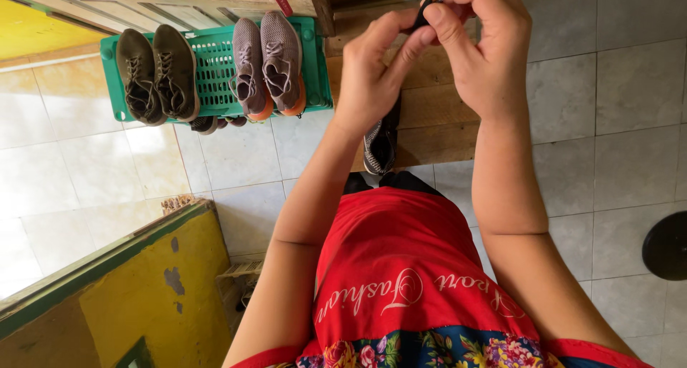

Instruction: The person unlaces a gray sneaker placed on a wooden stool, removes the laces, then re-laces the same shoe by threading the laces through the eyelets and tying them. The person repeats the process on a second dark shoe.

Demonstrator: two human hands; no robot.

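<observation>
Tiled floor, pale grey and cream squares, seen from above past the person's red top with a flowered hem. Yellow wall panel with a green edge (143, 282) at lower left. Wooden platform (436, 118) under the hands.

Green plastic crate (215, 71) at upper left, slatted top. On it two pairs of shoes, laces up: dark olive pair (157, 75) to the left, grey pair with orange soles (268, 64) to the right. More shoe toes peek from under the crate's edge. A black-and-white knit shoe (379, 145) lies on the wood just below the left wrist. Dark round object (667, 245) at the right edge, partly cut off.

Both hands raised together at the top of the frame, well above the floor and shoes. Left hand (372, 82): thumb and forefinger pinched closed, tips meeting the right hand's. Right hand (486, 50): fingers curled in, thumb pressed down on a small black object (425, 9), seemingly a cord or lace end; a thin strand runs up from it out of frame. What exactly it is, too small to tell.

Relation that matters: the black object sits between the two thumb tips, at the very top of the view, its strand running roughly vertical. Right hand covers more of it; left hand meets it from the side, fingertips only
</observation>
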